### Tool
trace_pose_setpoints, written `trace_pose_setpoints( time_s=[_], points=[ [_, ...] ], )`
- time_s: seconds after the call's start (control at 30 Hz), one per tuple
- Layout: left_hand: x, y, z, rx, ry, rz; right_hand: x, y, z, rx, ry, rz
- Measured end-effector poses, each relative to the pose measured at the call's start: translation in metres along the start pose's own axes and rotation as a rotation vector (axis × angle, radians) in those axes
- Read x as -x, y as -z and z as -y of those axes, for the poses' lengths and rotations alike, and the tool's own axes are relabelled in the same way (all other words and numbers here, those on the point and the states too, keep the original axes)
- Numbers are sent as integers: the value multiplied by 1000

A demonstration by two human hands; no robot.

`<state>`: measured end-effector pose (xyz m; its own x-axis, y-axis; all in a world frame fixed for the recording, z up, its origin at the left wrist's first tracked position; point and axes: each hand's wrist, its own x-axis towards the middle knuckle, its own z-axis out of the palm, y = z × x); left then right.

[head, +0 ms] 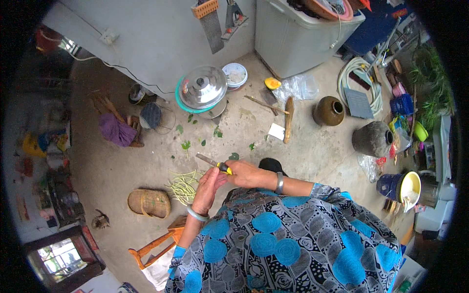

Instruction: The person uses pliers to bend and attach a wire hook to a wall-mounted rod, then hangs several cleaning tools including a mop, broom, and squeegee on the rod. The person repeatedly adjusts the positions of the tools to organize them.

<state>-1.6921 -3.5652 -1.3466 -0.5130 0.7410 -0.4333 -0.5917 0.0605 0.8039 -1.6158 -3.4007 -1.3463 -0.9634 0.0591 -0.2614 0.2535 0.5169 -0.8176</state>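
My right hand (pixel 251 173) grips a small bladed tool (pixel 207 159) by its black and yellow handle, and the metal blade points to the upper left. My left hand (pixel 206 190) meets it, thumb and fingers close around the front of the handle. Whether the left fingers grip the tool or only touch it is unclear. Beside my left hand, a loose pile of long green beans (pixel 182 187) lies on the concrete floor. Left of the pile stands a woven bamboo basket (pixel 149 203) with a handle.
Torn green leaves (pixel 186 145) are scattered ahead, before a pot with a glass lid (pixel 203 87). A straw hand broom (pixel 289 119) and a brown jar (pixel 328 111) stand to the right. A wooden chair (pixel 154 252) is at lower left, a cat (pixel 100 220) beyond it.
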Motion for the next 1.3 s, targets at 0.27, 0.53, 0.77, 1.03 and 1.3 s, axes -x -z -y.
trace_pose_setpoints(
  time_s=[0.27, 0.53, 0.77, 1.03, 1.3],
  points=[
    [-40, 14, -27, 340, -7, -1, -35, 33, 56, 45, -30, 40],
    [-91, 12, -88, 369, -108, -112, -94, 40, 46, 347, 334, -196],
    [-215, -11, -198, 360, -304, -160, -198, 249, 45, 37, 499, 80],
    [-329, -90, -411, -38, -504, -190, -313, 610, 43, 91, 449, -996],
    [-383, -173, -621, -463, -975, -412, -395, 712, 131, -140, 682, -903]
  ],
)
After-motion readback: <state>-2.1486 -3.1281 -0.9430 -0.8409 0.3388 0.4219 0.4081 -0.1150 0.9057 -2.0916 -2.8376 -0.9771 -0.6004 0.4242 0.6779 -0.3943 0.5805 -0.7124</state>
